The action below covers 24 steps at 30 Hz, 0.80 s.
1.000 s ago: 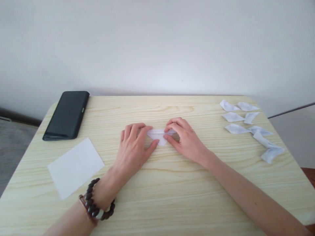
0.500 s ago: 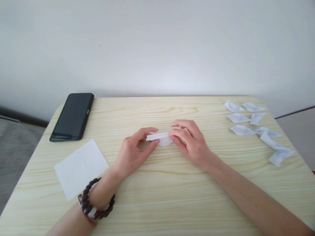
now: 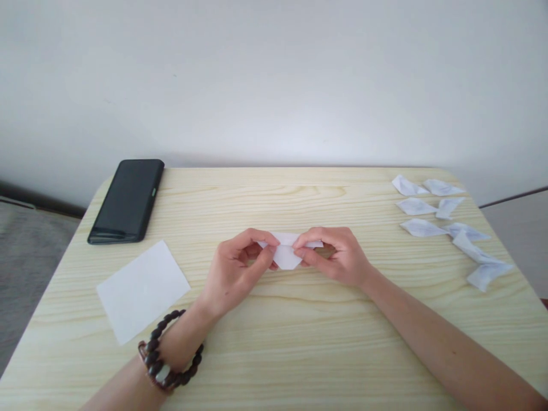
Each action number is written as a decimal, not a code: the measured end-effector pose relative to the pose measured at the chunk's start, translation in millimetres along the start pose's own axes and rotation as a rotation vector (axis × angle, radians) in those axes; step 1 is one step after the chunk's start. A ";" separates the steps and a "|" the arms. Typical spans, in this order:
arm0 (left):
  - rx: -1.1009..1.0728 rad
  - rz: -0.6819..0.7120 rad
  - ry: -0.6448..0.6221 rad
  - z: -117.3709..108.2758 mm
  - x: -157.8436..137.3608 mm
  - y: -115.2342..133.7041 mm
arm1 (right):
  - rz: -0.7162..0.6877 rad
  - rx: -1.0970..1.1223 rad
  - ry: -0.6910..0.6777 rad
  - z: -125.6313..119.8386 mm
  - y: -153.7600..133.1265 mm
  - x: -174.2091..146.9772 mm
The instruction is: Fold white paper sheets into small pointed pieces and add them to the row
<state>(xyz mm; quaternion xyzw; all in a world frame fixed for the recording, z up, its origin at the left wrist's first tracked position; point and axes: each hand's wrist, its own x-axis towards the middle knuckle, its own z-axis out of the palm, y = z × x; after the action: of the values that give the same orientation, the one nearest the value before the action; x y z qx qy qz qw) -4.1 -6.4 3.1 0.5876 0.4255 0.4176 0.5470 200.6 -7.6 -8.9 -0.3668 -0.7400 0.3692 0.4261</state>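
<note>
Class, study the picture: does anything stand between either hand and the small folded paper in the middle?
Nothing visible does. The left hand and right hand both pinch the folded paper directly. The white sheet and black device lie off to the left, the other folded pieces to the right.

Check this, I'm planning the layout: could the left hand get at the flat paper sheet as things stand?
Probably yes: the flat paper sheet lies uncovered on the table. The left hand, though, is pinching the folded paper and would likely need to let go first.
</note>
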 end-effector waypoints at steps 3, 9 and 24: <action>0.061 0.002 -0.040 -2.3 6.8 -0.7 | -0.004 -0.052 0.019 -0.3 -1.2 2.4; 0.011 -0.114 -0.048 -3.1 21.1 -1.0 | 0.107 -0.033 0.040 -2.5 1.1 3.1; 0.158 -0.184 -0.029 -0.7 16.5 4.1 | 0.099 -0.137 0.080 -2.8 -1.0 6.0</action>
<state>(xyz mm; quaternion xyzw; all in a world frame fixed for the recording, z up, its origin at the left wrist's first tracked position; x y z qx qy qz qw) 0.2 9.4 7.7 0.5933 0.5014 0.3221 0.5412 200.7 -2.3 -4.8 -0.4457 -0.7270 0.3234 0.4103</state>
